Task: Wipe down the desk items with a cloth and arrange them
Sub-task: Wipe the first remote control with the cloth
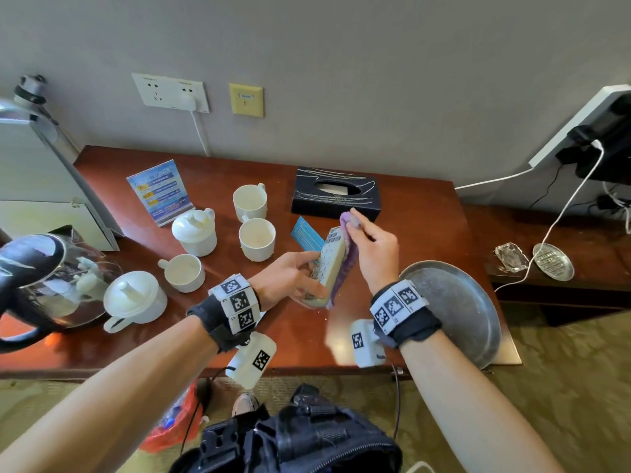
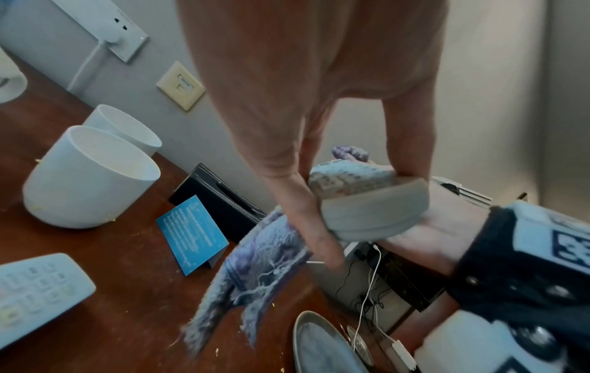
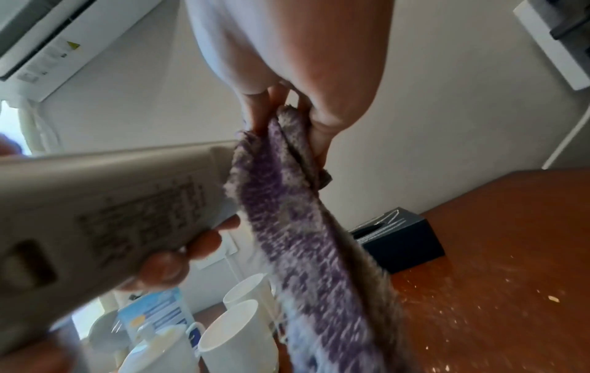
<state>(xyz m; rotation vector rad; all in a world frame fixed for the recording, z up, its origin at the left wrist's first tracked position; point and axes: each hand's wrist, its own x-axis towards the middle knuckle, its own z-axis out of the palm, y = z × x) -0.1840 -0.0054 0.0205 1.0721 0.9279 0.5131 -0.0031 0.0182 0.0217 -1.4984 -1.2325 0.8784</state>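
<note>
The left hand [image 1: 288, 274] grips a remote [image 1: 328, 264] above the table [image 1: 426, 213], while the right hand [image 1: 374, 249] pinches a purple cloth [image 1: 346, 264] against its far edge. Left wrist: a second remote [image 2: 38, 295] lies on the table. Right wrist: the cloth hangs from the fingers [image 3: 322, 131] beside the remote.

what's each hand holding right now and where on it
The left hand grips the remote control around its lower end. The right hand pinches the purple cloth at its top, against the remote's upper end.

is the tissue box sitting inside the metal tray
No, the tissue box stands on the desk by the wall, apart from the metal tray at the desk's right front edge.
</note>
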